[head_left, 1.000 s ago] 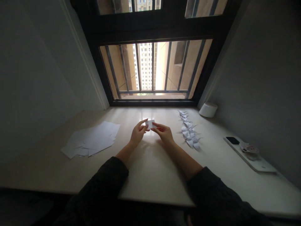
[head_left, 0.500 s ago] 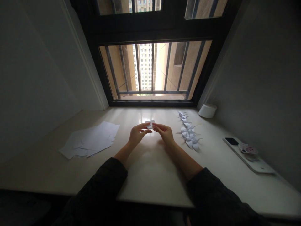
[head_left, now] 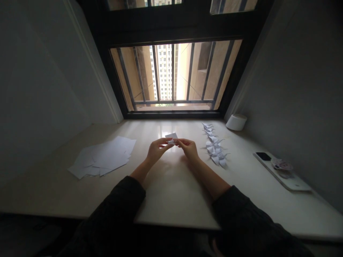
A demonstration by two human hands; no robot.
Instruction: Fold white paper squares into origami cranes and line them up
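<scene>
A small folded piece of white paper (head_left: 172,136) is held between both hands above the middle of the sill. My left hand (head_left: 157,148) pinches its left side between thumb and fingers. On the right edge, the fingertips of my right hand (head_left: 189,147) are closed on the same paper. My fingers cover its lower part, so the exact folds cannot be made out. To the right stands a row of several folded paper cranes (head_left: 214,146). A loose pile of white paper sheets (head_left: 107,155) lies to the left.
The pale sill (head_left: 171,200) runs up to a dark-framed window (head_left: 174,115) with bars outside. A white round container (head_left: 236,122) stands at the back right. Nearer on the right lies a white phone (head_left: 284,175) with a grip on its back, close to the wall.
The folded paper has tilted and shows more of its flat upper part above my fingers. My fingertips have shifted slightly on its lower edge. The view has moved a little.
</scene>
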